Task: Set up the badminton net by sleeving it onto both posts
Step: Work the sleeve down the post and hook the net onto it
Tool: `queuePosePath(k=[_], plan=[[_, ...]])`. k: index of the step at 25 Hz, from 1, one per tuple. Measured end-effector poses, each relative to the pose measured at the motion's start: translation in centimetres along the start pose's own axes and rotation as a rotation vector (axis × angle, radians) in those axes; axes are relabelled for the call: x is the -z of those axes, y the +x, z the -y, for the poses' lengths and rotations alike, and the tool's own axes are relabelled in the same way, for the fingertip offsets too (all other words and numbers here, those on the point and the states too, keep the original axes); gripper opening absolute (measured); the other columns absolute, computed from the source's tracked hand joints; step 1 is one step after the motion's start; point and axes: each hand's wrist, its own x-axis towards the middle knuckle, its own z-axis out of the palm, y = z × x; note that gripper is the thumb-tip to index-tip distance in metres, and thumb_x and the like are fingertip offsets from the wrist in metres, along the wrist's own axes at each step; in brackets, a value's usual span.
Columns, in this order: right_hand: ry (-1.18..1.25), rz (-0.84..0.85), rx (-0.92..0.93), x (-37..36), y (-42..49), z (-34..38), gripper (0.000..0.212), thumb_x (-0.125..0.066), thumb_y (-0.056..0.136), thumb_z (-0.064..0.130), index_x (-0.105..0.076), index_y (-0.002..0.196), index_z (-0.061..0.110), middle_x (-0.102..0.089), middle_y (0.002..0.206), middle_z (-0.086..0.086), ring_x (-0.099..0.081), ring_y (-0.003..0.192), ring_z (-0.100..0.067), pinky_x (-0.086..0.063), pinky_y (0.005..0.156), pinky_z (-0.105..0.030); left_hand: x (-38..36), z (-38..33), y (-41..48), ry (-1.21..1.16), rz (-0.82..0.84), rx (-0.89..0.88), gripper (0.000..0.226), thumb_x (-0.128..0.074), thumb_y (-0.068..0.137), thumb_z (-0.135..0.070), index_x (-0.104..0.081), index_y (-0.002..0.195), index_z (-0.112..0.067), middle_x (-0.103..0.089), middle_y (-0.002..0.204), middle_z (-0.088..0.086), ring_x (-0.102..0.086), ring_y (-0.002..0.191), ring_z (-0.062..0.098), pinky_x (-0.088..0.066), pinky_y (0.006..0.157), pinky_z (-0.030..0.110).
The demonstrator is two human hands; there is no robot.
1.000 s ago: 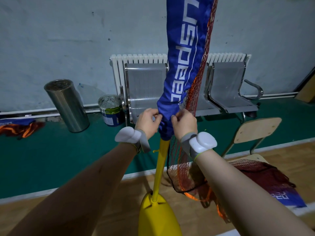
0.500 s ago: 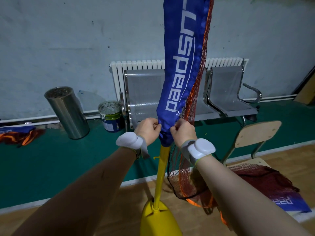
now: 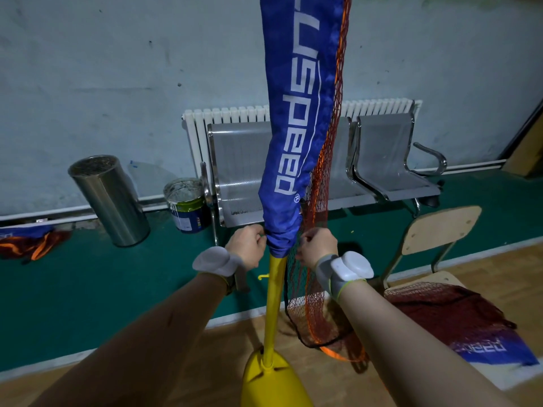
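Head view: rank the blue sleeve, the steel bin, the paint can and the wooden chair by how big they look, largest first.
1. blue sleeve, clearly the largest, though nearest the camera.
2. wooden chair and steel bin: they look about alike, and the chair is partly hidden, so no ranking between them.
3. paint can, the smallest.

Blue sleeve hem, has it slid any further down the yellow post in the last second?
No. The blue sleeve hem sits about as far above the small hook on the yellow post as before; only the camera tilted.
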Motion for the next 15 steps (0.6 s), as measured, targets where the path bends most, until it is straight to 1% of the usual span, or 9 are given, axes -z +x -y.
queuePosePath(k=[5, 7, 9, 10, 11, 12, 13, 14, 15], plan=[[0.049, 0.195, 0.033, 0.7, 2.3, -1.2, 0.030, -0.047, 0.087, 0.007, -0.062, 0.112, 0.002, -0.066, 0.110, -0.022, -0.063, 0.104, -0.037, -0.051, 0.092, -0.048, -1.8, -1.1, -0.1, 0.029, -0.110, 0.148, 0.019, -0.041, 0.087, -0.010, -0.057, 0.088, 0.000, -0.068, 0.087, 0.022, -0.064, 0.082, 0.038, -0.051, 0.073, 0.039], [0.097, 0.282, 0.101, 0.7, 3.9, -1.5, 0.036, -0.045, 0.087, 0.004, -0.058, 0.120, 0.005, -0.064, 0.114, -0.022, -0.061, 0.107, -0.038, -0.050, 0.094, -0.049, -2.8, -1.7, -0.3, -0.034, -0.159, 0.237, 0.019, -0.039, 0.088, -0.012, -0.056, 0.086, -0.003, -0.063, 0.083, 0.020, -0.061, 0.076, 0.037, -0.051, 0.070, 0.040], [0.163, 0.335, 0.096, 0.5, 5.0, -1.2, 0.039, -0.040, 0.089, 0.000, -0.054, 0.125, 0.006, -0.064, 0.105, -0.019, -0.063, 0.101, -0.040, -0.050, 0.092, -0.052, -3.3, -2.0, -0.5, -0.087, -0.209, 0.297, 0.018, -0.038, 0.090, -0.013, -0.054, 0.085, -0.006, -0.059, 0.081, 0.019, -0.059, 0.073, 0.036, -0.052, 0.069, 0.040], [0.206, 0.400, 0.078, 0.7, 5.5, -1.3, 0.036, -0.037, 0.090, -0.002, -0.056, 0.120, 0.007, -0.063, 0.095, -0.017, -0.064, 0.090, -0.038, -0.053, 0.086, -0.050, -4.0, -2.4, -0.8, -0.081, -0.241, 0.323, 0.019, -0.038, 0.091, -0.013, -0.056, 0.088, -0.005, -0.061, 0.086, 0.021, -0.061, 0.075, 0.038, -0.053, 0.070, 0.042], [0.260, 0.444, 0.040, 1.3, 5.4, -1.0, 0.031, -0.033, 0.091, -0.005, -0.058, 0.104, 0.008, -0.059, 0.081, -0.014, -0.062, 0.074, -0.032, -0.056, 0.073, -0.044, -4.5, -2.7, -0.9, -0.068, -0.261, 0.338, 0.021, -0.038, 0.091, -0.012, -0.057, 0.093, -0.003, -0.063, 0.093, 0.023, -0.063, 0.078, 0.041, -0.055, 0.071, 0.044], [0.268, 0.431, 0.026, 1.9, 5.2, -0.5, 0.031, -0.029, 0.091, -0.007, -0.053, 0.082, 0.010, -0.053, 0.066, -0.012, -0.055, 0.057, -0.024, -0.052, 0.057, -0.034, -4.6, -2.9, -1.1, -0.056, -0.268, 0.352, 0.023, -0.038, 0.092, -0.012, -0.058, 0.099, -0.003, -0.064, 0.097, 0.024, -0.064, 0.079, 0.042, -0.056, 0.071, 0.046], [0.182, 0.393, 0.020, 2.3, 5.0, 0.0, 0.033, -0.026, 0.088, -0.007, -0.041, 0.065, 0.012, -0.046, 0.051, -0.009, -0.046, 0.043, -0.018, -0.041, 0.048, -0.028, -4.7, -3.1, -1.3, -0.056, -0.265, 0.368, 0.025, -0.038, 0.092, -0.012, -0.058, 0.103, -0.002, -0.064, 0.099, 0.025, -0.065, 0.078, 0.042, -0.056, 0.070, 0.046], [0.164, 0.430, 0.020, 2.6, 5.1, 0.3, 0.032, -0.028, 0.082, -0.007, -0.032, 0.058, 0.013, -0.041, 0.041, -0.007, -0.041, 0.035, -0.015, -0.034, 0.047, -0.026, -4.7, -3.1, -1.3, -0.058, -0.259, 0.386, 0.026, -0.038, 0.092, -0.012, -0.058, 0.105, -0.002, -0.064, 0.100, 0.025, -0.065, 0.077, 0.042, -0.057, 0.069, 0.046], [0.192, 0.477, 0.014, 2.9, 5.3, 0.3, 0.031, -0.032, 0.078, -0.008, -0.030, 0.056, 0.013, -0.040, 0.040, -0.007, -0.042, 0.036, -0.014, -0.036, 0.052, -0.027, -4.6, -3.3, -1.2, -0.044, -0.256, 0.400, 0.026, -0.038, 0.091, -0.012, -0.057, 0.105, -0.001, -0.064, 0.100, 0.025, -0.065, 0.078, 0.041, -0.056, 0.069, 0.045]])
